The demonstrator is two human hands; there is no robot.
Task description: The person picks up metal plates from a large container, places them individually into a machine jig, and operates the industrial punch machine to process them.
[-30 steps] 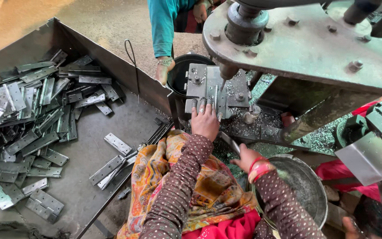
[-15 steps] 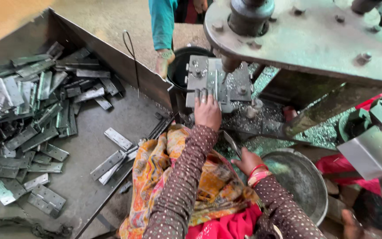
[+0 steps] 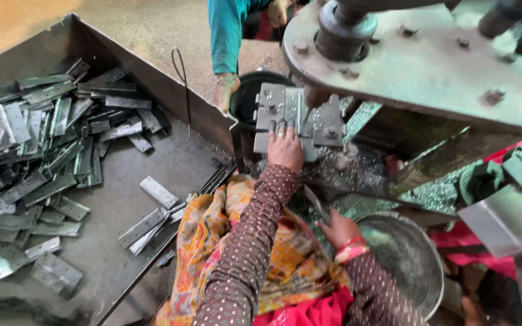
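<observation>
My left hand (image 3: 285, 148) rests with fingers stretched forward on the grey metal die block (image 3: 300, 115) of a press, under the big green machine arm (image 3: 430, 66). Whether it grips a piece there is hidden. My right hand (image 3: 338, 229) is lower, by the rim of a round metal bowl (image 3: 415, 265), and holds a thin flat metal strip (image 3: 315, 205) that points up toward the die. Both arms wear brown dotted sleeves; an orange patterned cloth lies over my lap.
A large metal tray (image 3: 176, 163) at left holds several flat metal hinge plates (image 3: 37, 145). Another person's hand (image 3: 226, 89) in a teal sleeve reaches down beside a black bucket (image 3: 252, 96). Metal shavings (image 3: 430, 190) lie at right.
The view has shifted slightly. My left hand has pushed a little further onto the die block; my right hand stays near the bowl with the strip.
</observation>
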